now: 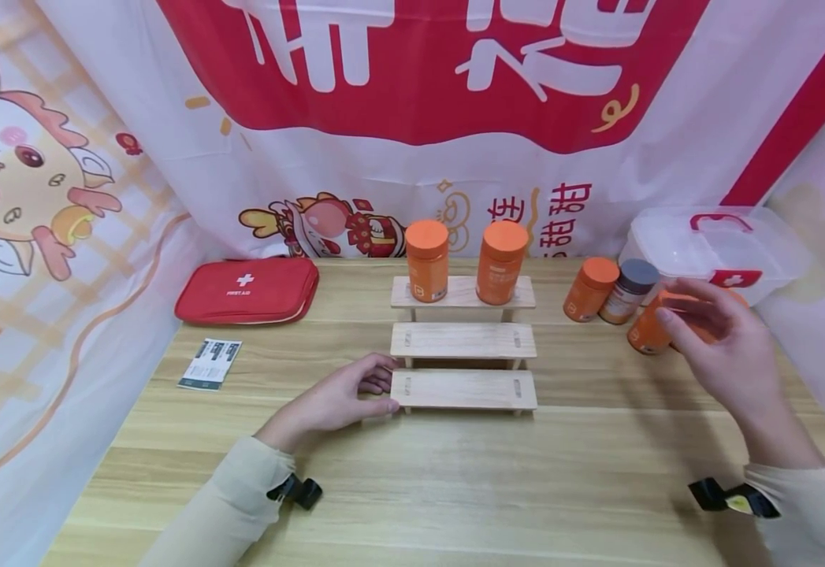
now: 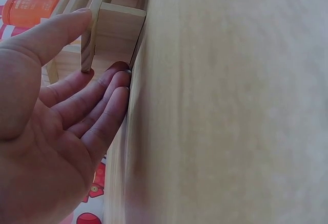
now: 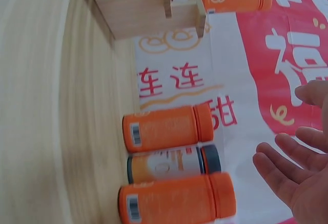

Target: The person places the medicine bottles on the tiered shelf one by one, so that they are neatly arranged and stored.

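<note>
A three-tier wooden stand [image 1: 463, 340] stands mid-table. My left hand [image 1: 344, 394] holds the left end of its lowest tier [image 1: 463, 389], thumb at the front corner and index finger at the back one, as the left wrist view [image 2: 77, 96] also shows. Two orange bottles [image 1: 428, 264] [image 1: 501, 264] are upright on the top tier. My right hand [image 1: 731, 354], fingers spread apart, hovers over bottles at the right. There stand an orange bottle [image 1: 589, 291], a grey-capped one [image 1: 627, 293] and another orange one [image 1: 646, 327]. More orange behind my fingers is partly hidden.
A clear first-aid box [image 1: 667, 236] with a red handle stands behind the right-hand bottles. At the left lie a red first-aid pouch [image 1: 247, 291] and a small printed card [image 1: 210, 364]. A printed cloth [image 1: 355, 173] hangs along the table's back edge.
</note>
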`<state>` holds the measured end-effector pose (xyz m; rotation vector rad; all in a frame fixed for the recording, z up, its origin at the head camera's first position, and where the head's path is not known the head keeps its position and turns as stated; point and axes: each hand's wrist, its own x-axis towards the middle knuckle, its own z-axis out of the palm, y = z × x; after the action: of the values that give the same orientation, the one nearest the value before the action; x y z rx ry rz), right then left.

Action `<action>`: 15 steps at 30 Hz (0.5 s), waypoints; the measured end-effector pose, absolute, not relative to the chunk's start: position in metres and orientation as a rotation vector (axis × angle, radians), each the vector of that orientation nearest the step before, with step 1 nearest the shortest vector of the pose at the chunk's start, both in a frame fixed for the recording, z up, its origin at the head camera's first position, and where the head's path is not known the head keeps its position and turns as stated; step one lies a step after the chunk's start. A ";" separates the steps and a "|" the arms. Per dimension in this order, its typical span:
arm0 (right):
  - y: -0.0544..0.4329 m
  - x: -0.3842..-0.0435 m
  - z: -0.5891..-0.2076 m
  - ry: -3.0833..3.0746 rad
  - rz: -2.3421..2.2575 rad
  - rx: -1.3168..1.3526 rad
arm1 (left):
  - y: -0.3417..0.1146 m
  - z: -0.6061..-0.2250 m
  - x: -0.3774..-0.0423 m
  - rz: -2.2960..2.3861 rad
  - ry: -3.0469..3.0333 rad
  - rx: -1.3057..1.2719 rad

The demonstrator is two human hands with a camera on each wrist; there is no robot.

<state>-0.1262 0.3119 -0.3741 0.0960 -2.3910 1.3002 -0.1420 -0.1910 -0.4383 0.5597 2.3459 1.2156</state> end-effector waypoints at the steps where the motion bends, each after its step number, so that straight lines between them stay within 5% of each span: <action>1: 0.315 -0.124 -0.375 -2.401 1.294 0.073 | -0.191 -0.438 -0.142 1.216 2.345 0.561; 15: 0.353 -0.104 -0.392 -2.529 1.104 -0.323 | -0.191 -0.438 -0.142 1.220 2.339 0.549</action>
<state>-0.1036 0.3533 -0.3921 -0.3229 -2.5288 1.1039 -0.1424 -0.1909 -0.4380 0.5493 2.3387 1.2201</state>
